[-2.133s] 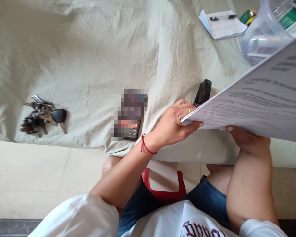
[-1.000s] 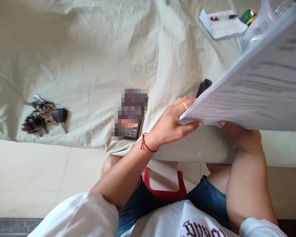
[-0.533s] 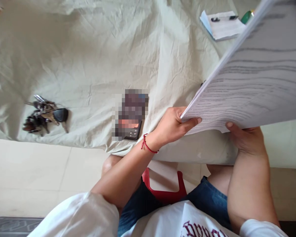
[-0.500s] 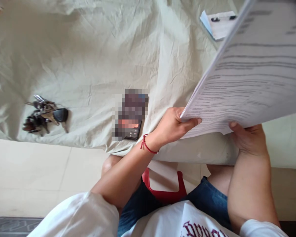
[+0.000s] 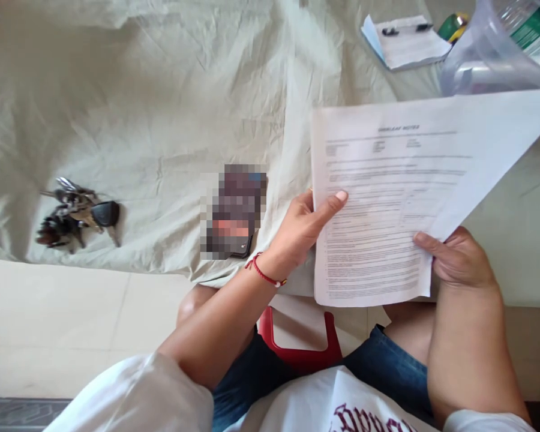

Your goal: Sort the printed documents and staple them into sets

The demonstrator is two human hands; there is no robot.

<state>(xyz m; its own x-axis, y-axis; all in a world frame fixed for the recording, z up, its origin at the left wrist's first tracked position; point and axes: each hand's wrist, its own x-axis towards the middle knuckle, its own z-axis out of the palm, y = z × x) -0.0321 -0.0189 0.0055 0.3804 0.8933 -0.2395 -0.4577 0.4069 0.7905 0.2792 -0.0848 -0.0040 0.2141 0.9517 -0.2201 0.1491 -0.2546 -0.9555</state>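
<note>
Two hands are gripping one printed sheet (image 5: 387, 198) above the table's (image 5: 162, 108) near edge: the left hand (image 5: 303, 231) is pinching its left margin, the right hand (image 5: 459, 261) its lower right corner, keeping it flat and readable. One key bunch (image 5: 76, 210), one phone (image 5: 234, 213) and one notepad (image 5: 407, 42) are lying apart.

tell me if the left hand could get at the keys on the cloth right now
Probably not at once: the left hand grips the printed sheets. The cloth toward the keys lies bare, but they look a long stretch away.
</note>
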